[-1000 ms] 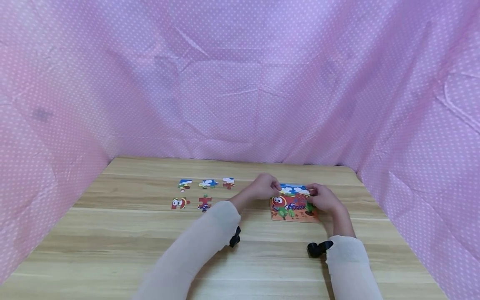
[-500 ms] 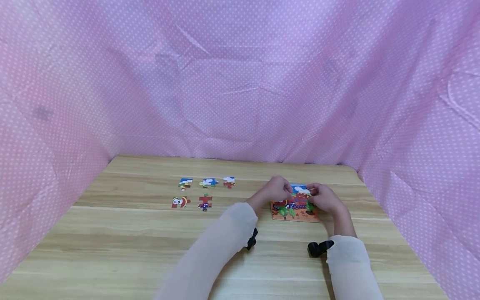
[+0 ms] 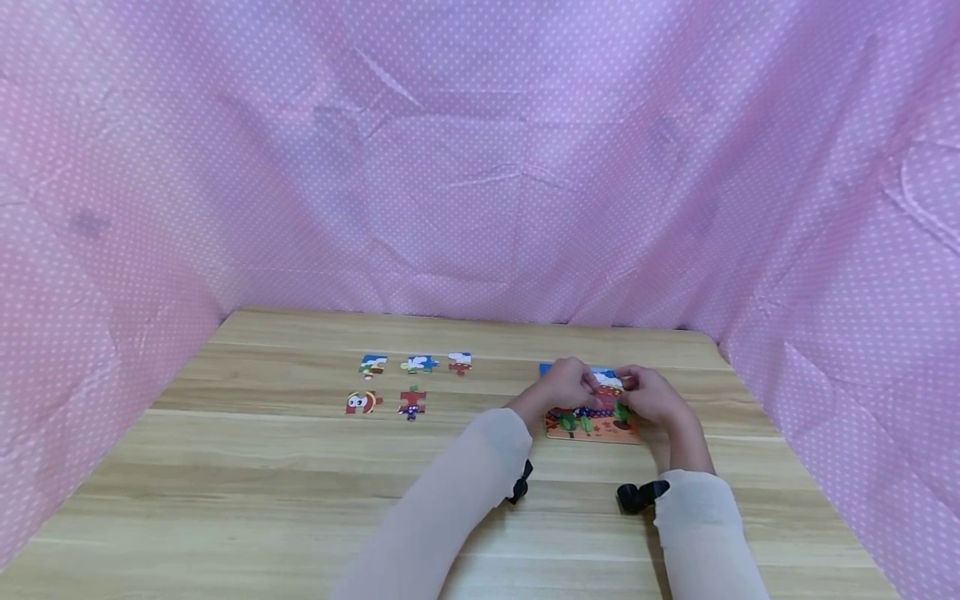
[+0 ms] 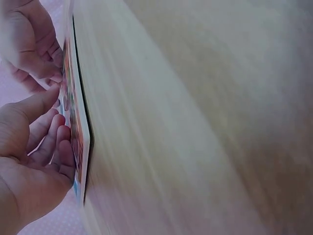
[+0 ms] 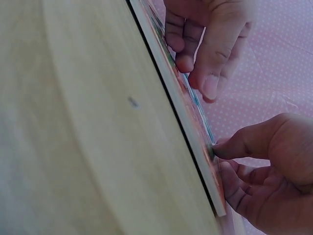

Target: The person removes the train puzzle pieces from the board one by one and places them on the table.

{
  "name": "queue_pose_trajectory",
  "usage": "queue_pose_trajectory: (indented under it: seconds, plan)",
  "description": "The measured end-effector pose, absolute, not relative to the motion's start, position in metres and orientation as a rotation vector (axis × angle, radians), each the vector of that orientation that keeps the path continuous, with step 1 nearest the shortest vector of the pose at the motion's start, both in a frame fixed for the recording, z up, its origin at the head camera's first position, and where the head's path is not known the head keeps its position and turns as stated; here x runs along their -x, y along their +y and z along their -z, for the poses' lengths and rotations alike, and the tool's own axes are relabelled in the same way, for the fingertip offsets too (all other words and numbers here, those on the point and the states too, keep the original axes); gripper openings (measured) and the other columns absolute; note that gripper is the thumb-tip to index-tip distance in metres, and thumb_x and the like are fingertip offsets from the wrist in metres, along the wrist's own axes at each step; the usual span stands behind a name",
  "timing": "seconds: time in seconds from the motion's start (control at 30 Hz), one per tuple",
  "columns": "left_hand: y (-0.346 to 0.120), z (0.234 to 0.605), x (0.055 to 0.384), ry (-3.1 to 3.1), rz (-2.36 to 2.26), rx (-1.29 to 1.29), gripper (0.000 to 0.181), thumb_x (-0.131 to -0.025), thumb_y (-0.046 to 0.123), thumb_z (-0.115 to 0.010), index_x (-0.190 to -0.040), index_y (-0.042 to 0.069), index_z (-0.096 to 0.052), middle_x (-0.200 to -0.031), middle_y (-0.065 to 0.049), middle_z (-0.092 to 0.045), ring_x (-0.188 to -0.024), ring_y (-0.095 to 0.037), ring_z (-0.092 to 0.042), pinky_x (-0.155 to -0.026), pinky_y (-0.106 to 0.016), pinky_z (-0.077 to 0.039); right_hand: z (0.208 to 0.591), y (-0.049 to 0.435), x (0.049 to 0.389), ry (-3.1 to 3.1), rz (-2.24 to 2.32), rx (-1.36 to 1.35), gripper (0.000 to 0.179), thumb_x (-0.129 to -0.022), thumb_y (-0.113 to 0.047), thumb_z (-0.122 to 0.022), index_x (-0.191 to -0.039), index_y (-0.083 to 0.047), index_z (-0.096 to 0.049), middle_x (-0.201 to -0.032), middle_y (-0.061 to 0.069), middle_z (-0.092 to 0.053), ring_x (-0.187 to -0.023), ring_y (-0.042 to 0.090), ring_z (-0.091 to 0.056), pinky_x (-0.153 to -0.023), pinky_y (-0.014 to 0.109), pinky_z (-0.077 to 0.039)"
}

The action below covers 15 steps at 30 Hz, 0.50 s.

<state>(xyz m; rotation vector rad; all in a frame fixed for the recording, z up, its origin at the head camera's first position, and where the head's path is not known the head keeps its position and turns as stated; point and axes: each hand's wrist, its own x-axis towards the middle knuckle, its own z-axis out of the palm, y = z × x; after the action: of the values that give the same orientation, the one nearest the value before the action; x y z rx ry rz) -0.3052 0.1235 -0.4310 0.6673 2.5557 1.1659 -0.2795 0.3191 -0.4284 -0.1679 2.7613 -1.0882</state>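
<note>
A jigsaw puzzle board (image 3: 596, 429) with a colourful caterpillar picture lies flat at the right of the table. Over its upper middle is my left hand (image 3: 564, 388), its thumb and fingers low over the red part of the picture. In the left wrist view, my left hand (image 4: 34, 156) shows a gap between thumb and fingers, with no piece visible in it. My right hand (image 3: 654, 396) touches the board's right side. The right wrist view shows the right hand (image 5: 274, 171) with its thumb on the board's surface; whether it pinches anything is unclear.
Several loose puzzle pieces lie left of the board in two rows, among them a sky piece (image 3: 372, 365), a cloud piece (image 3: 419, 364) and a caterpillar-face piece (image 3: 362, 402). The wooden table (image 3: 262, 483) is enclosed by a pink dotted cloth (image 3: 450, 167).
My left hand has moved right across the board, from its upper left toward the right hand. The right hand has stayed at the board's right side. The loose pieces have not moved.
</note>
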Motion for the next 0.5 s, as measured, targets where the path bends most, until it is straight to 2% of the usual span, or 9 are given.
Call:
queue_pose_trajectory:
  seconds: [0.23, 0.5]
  plan:
    - [0.1269, 0.4343, 0.3054, 2.524, -1.152, -0.633, 0.034, -0.082, 0.024, -0.089, -0.109, 0.009, -0.074, -0.098, 0.006, -0.067, -0.086, -0.005, -0.058, -0.079, -0.02, -0.05, 0.4267, 0.319, 0.2786, 2.764, 1.084, 0.169, 0.045, -0.098, 0.001, -0.056, -0.142, 0.009, -0.049, -0.128, 0.03, -0.055, -0.115, 0.039, -0.053, -0.098, 0.053, -0.046]
    - [0.1283, 0.4323, 0.3025, 2.519, -1.158, -0.593, 0.034, -0.081, 0.023, -0.089, -0.107, 0.01, -0.073, -0.096, 0.006, -0.064, -0.085, -0.006, -0.056, -0.078, -0.02, -0.049, 0.426, 0.3185, 0.2781, 2.759, 1.09, 0.168, 0.045, -0.097, 0.002, -0.056, -0.141, 0.009, -0.05, -0.127, 0.03, -0.055, -0.113, 0.038, -0.053, -0.096, 0.052, -0.047]
